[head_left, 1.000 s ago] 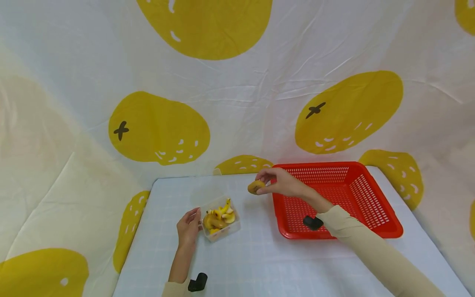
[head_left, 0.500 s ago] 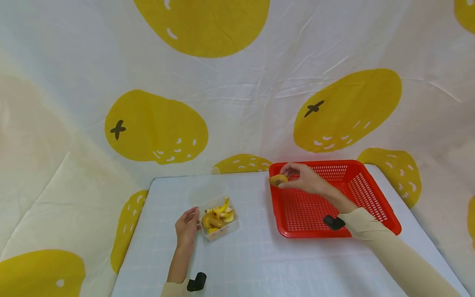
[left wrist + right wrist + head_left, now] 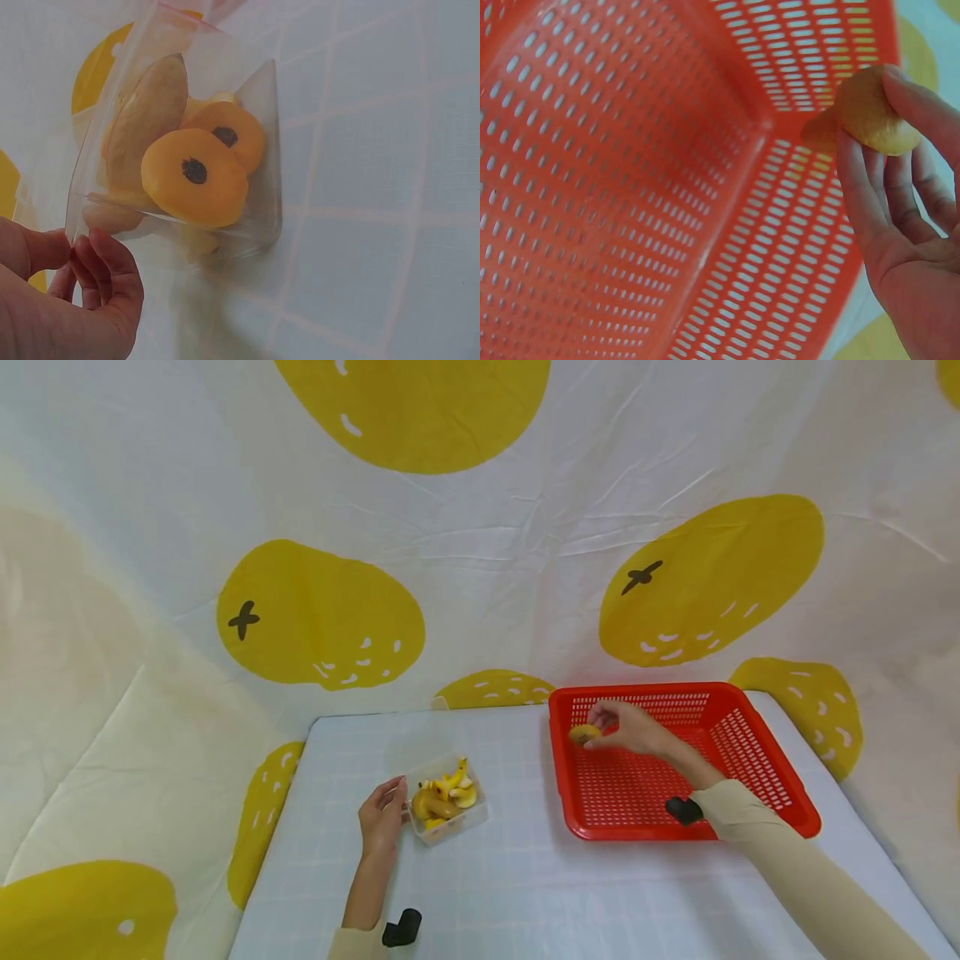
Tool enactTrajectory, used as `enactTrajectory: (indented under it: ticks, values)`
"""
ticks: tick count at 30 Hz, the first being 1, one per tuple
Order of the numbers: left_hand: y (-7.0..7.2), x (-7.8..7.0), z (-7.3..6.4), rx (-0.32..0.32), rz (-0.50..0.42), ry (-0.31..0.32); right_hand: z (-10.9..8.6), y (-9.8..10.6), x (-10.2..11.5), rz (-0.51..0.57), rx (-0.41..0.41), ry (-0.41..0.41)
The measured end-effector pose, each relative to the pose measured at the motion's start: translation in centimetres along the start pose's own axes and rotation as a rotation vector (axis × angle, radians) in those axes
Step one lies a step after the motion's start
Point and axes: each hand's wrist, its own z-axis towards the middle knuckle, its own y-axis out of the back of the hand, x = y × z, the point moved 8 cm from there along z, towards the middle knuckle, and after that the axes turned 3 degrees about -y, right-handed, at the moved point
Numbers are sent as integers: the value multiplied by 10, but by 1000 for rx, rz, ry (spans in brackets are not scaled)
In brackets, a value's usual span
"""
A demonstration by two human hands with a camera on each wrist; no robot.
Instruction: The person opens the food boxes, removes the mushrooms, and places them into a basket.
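Carried rightward since the first frame, from over the desk [image 3: 510, 893] and across the left rim of the red perforated basket [image 3: 645, 834], is the yellow-brown, papaya-like fruit half [image 3: 874, 112]. It is now held near the basket's far left corner; whether the basket is touched by it cannot be told. It is pinched by the right hand [image 3: 632, 731], with thumb and fingers [image 3: 862, 184] clamped on opposite sides. To the left, well apart from the basket, a clear plastic container [image 3: 454, 831] is set on the desk. Its edge is pinched by the left hand [image 3: 382, 818], thumb on one side and fingertips on the other. Small bananas [image 3: 453, 781] and other fruit pieces are held inside; through the wall, two orange halves [image 3: 196, 206] with dark centres are seen. Beige sleeves [image 3: 810, 864] are worn on both arms. Behind the desk, a white cloth [image 3: 510, 610] printed with large yellow fruits is hung.
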Motion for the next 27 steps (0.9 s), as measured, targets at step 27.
enactTrajectory:
  ticks: [27]
  values:
    - [0, 0, 1, 2, -38, -27, 13, -45, -22, -139, 244, -116]
